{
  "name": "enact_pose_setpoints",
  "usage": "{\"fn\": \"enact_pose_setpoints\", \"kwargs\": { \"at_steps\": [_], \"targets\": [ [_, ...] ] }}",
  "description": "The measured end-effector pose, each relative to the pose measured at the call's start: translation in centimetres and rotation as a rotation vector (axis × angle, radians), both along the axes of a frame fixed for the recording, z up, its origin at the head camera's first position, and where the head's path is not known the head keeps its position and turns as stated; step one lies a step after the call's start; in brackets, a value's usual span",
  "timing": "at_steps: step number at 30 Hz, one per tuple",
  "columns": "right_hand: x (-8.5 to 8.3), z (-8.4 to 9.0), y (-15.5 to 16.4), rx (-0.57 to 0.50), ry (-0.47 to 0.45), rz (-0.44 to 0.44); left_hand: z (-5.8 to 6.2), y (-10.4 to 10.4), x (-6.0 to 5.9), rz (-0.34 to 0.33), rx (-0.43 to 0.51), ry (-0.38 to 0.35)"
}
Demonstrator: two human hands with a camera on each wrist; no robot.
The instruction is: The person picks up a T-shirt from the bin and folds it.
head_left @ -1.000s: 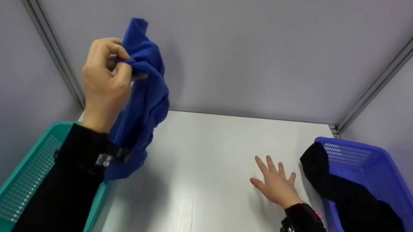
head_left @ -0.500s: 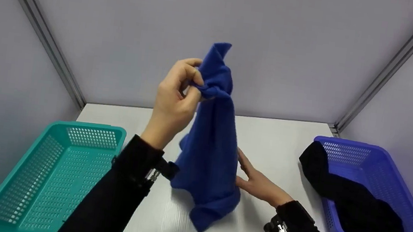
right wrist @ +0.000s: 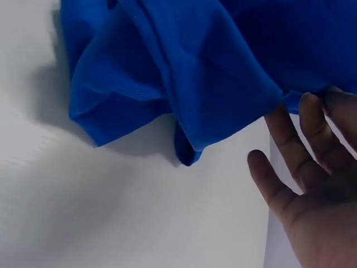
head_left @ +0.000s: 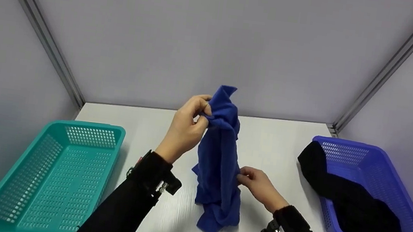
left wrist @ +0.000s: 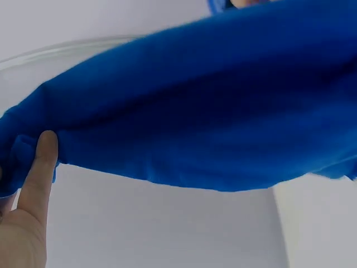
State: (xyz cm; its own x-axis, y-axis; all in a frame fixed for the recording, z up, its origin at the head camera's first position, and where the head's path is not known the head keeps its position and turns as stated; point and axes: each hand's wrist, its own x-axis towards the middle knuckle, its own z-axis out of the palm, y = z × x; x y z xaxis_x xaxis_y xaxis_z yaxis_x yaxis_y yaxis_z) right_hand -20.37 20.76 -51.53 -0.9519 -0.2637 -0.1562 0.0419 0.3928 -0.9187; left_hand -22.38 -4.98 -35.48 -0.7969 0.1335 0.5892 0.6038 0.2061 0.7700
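Note:
A crumpled blue cloth [head_left: 220, 161] hangs over the middle of the white table, its lower end at the tabletop. My left hand [head_left: 187, 127] pinches it near the top between thumb and fingers, and a corner sticks up above the grip. In the left wrist view the cloth [left wrist: 184, 111] stretches from the left fingers to the right in long folds. Lower down, my right hand [head_left: 259, 185] pinches the cloth's right edge. In the right wrist view, the right hand [right wrist: 312, 178] has fingertips at that edge, with the little finger apart from it.
A green plastic basket [head_left: 117, 152] stands at the left of the table [head_left: 150, 219]. At the right is a blue-purple basket [head_left: 386, 158] holding a black cloth [head_left: 361, 206], one end of which hangs over its left rim. Grey panels [head_left: 215, 42] enclose the back and sides.
My left hand has carried the blue cloth from above the green basket to the table's middle and then lowered it. My right hand, spread before, has moved left and now pinches the cloth's edge.

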Motion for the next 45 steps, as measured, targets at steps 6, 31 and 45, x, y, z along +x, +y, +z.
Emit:
{"fn": "enact_pose_setpoints", "kwargs": {
  "at_steps": [6,31,45],
  "targets": [
    [-0.1,-0.6,1.5,0.06,0.048,-0.34,-3.0,-2.3,-0.3,0.183,-0.109,-0.125],
    [4.3,-5.6,2.9,0.406,0.488,0.423,-15.8,-6.8,4.7,0.16,-1.093,-0.597],
    [3.5,-5.3,2.3,0.387,0.301,0.257,-20.9,-4.6,4.5,0.225,-1.052,-0.483]
  ]
}}
